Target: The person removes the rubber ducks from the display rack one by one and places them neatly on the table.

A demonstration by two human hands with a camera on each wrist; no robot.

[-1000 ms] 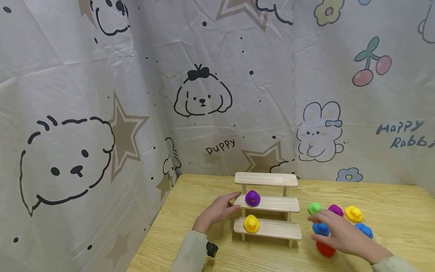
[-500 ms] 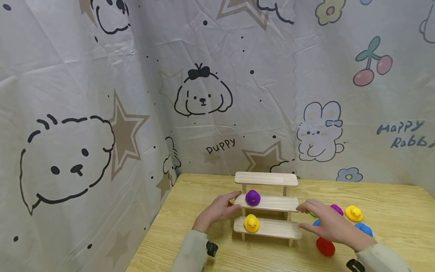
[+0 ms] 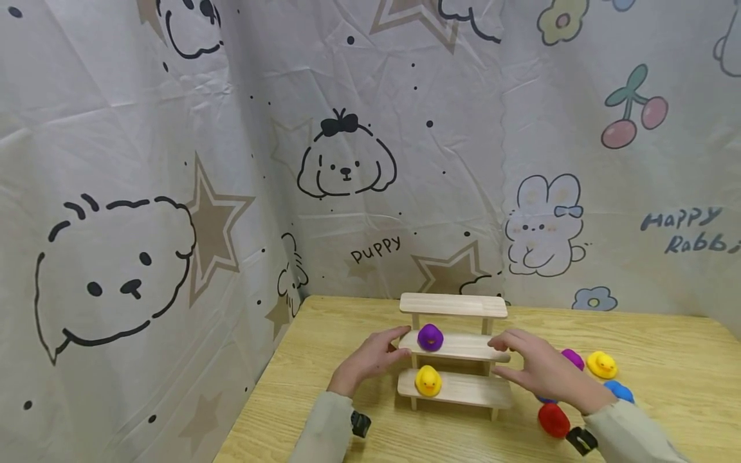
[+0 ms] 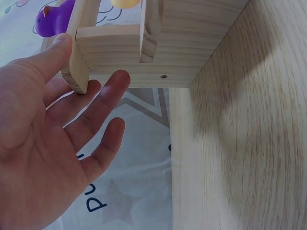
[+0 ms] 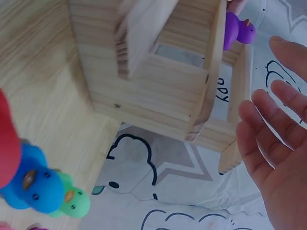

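Observation:
A three-tier wooden shelf stand (image 3: 454, 305) stands on the table. On the left of its middle tier sits a purple rubber duck (image 3: 431, 337); a yellow duck (image 3: 428, 381) sits on the left of the bottom tier. My left hand (image 3: 370, 360) holds the left end of the middle tier, thumb on one side and fingers on the other in the left wrist view. My right hand (image 3: 547, 368) is at the stand's right end with fingers spread and nothing held; in the right wrist view a gap shows between fingers and wood.
Right of the stand lie a red duck (image 3: 554, 420), a blue duck (image 3: 619, 391), a magenta duck (image 3: 573, 359) and another yellow duck (image 3: 603, 364). A green duck (image 5: 74, 201) and second blue duck (image 5: 45, 189) show in the right wrist view. A printed curtain (image 3: 451, 193) hangs behind.
My right hand has moved left from above the loose ducks to the right end of the stand. My left hand and the ducks stay where they were.

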